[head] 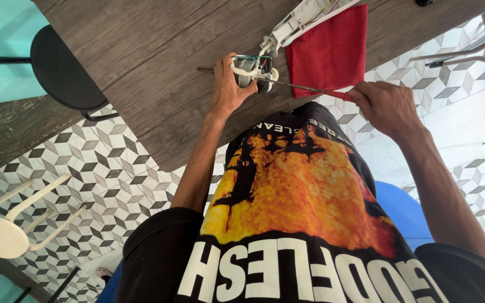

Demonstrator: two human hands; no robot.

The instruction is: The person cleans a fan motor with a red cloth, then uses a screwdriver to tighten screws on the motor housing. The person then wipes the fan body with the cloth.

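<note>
- The left hand (228, 90) is wrapping around a small electric motor (249, 70) at the near part of the dark wood-grain bench (141, 50); thumb and fingers are closed on its pale casing, pinning it in place.
- The right hand (385, 104) is closed in a fist around the red handle of a long screwdriver (304, 88), whose thin shaft is running leftward so that the tip is meeting the motor's side.
- The motor is looking compact and, I judge, dense for its size: stiff metal core, rigid plastic shell, not something that gives under the fingers.
- The fragile parts are probably the thin green and dark wires looping over its top; a tug there could snap them, so the body is the safer place to hold, as the left grip is doing now.
- The casing is looking smooth, so it may twist under the driver's turning force unless it is squeezed firmly.
- In looks: greyish-white shell, dark round centre, a thin shaft sticking out on the left side.
- Just behind it a long white plastic housing (304, 19) is lying diagonally, wires trailing from it towards the motor.
- A red mesh cloth (329, 50) is lying flat beside the motor, partly under the housing.
- Off the bench, a black stool (63, 67) is standing on the patterned tile floor (102, 168).
</note>
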